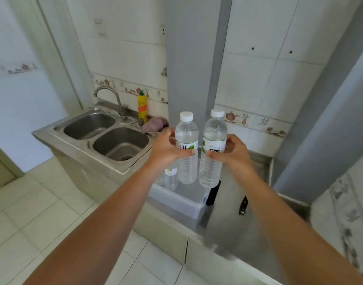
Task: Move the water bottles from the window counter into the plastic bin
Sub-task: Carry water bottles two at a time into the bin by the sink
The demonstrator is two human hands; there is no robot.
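Observation:
My left hand grips a clear water bottle with a white cap around its label. My right hand grips a second clear water bottle the same way. Both bottles are upright, side by side, held in the air above the translucent plastic bin. The bin sits on the steel counter. Inside it, at its left end, stands another water bottle, partly hidden by my left wrist.
A steel double sink with a faucet lies to the left, with a yellow bottle and a purple cloth behind it. A black object stands right of the bin, and a dark knife-like tool lies on the counter.

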